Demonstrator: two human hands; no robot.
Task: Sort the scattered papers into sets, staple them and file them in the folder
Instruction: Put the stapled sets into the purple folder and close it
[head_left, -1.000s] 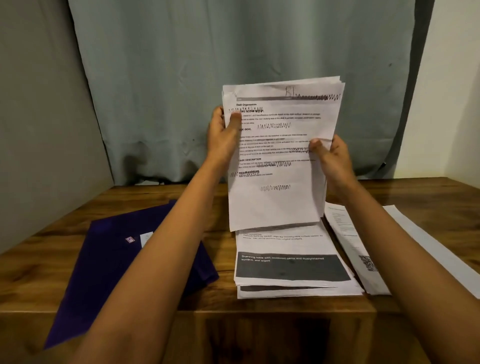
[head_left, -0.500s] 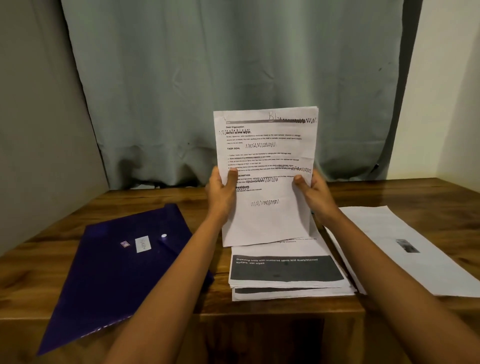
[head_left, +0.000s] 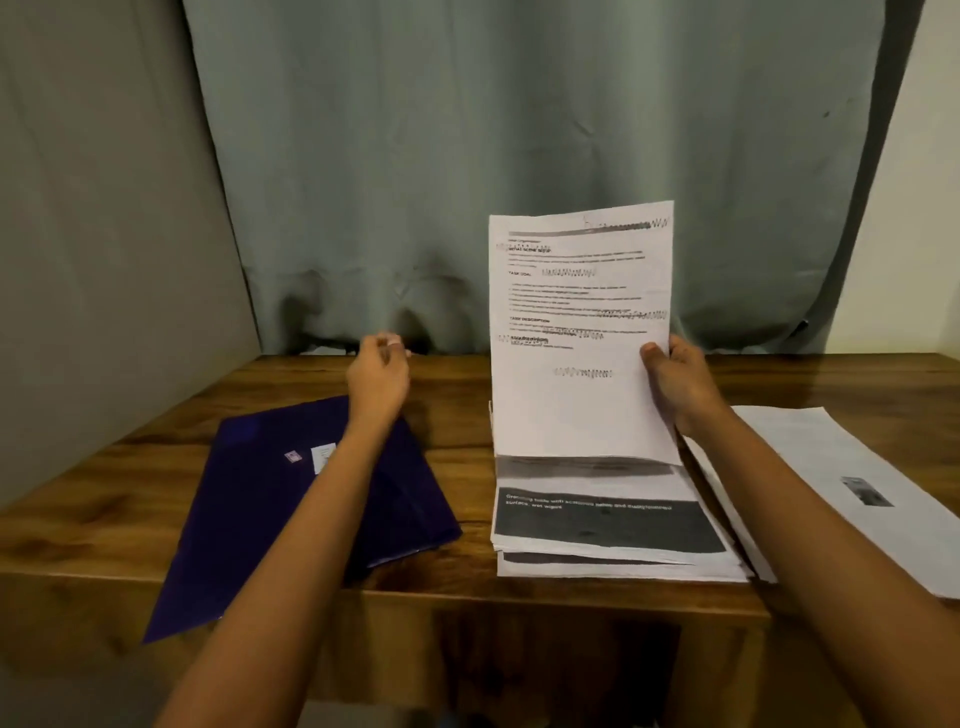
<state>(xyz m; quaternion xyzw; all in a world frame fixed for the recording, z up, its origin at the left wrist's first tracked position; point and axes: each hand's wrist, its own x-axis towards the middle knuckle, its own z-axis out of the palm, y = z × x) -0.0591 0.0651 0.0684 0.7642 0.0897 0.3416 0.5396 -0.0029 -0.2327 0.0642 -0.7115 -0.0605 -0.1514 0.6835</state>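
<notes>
View from a head-worn camera, looking down at a wooden table (head_left: 104, 525) in front of a grey-green curtain (head_left: 519, 130). The right hand (head_left: 675, 387) holds the held set (head_left: 576, 338) of printed pages upright above the table, thumb on the front and fingers behind, gripping its right edge low down. The left hand (head_left: 379, 379) hovers above the far side of the table just beyond the folder (head_left: 280, 519), fingers loosely curled, with nothing visible in it; it is slightly blurred. The task appears to be between sorting and stapling. To do this step well, the right hand should pinch firmly so the pages stay flush rather than fanning out, and hold them apart from the pile below so the sets do not mix, with a top corner left free for a staple. No stapler is in view. Counted: two hands; one dark purple folder lying flat at the left, closed, with a small white label (head_left: 324, 457); one held set, page count not tellable; one centre stack (head_left: 608, 525) of many sheets directly under it; and, at the right, loose sheets (head_left: 831, 467) — at least two, overlapping.
</notes>
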